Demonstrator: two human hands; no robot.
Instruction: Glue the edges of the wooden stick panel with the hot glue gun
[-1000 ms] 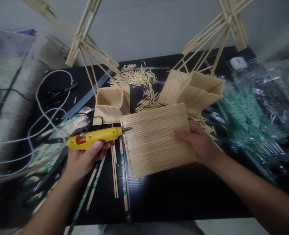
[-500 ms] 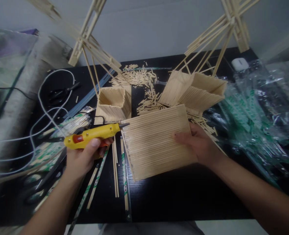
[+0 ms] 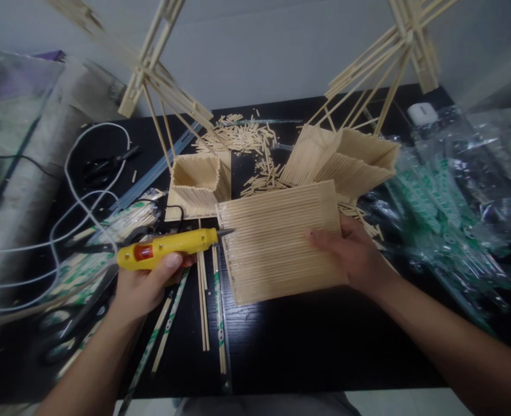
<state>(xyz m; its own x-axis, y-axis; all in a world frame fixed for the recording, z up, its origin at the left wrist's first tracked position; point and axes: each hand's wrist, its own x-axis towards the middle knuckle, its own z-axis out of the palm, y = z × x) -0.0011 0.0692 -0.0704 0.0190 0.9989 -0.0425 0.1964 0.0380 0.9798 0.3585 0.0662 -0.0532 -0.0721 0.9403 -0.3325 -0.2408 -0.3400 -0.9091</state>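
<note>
A yellow hot glue gun [image 3: 169,248] is gripped in my left hand [image 3: 154,286], thumb along its side. Its dark nozzle points right and lies over the left part of a flat panel of wooden sticks [image 3: 277,242]. Shiny glue shows along the panel's left edge. My right hand [image 3: 355,254] holds the panel by its right side, thumb on top and the other fingers hidden beneath. Just behind the panel stand a square stick box on a base [image 3: 199,179] and a larger angled stick box [image 3: 351,159].
Stick frames [image 3: 151,69] rise at the back. Cut stick pieces [image 3: 247,136] lie scattered behind the boxes. Black scissors [image 3: 80,312], wrapped chopsticks [image 3: 173,312] and a white cable [image 3: 67,173] are at left. Plastic wrappers [image 3: 446,214] heap up at right on the black table [image 3: 325,346].
The glue gun has shifted slightly right and down, its nozzle now further over the panel. The panel has tilted a little, its lower edge higher than before.
</note>
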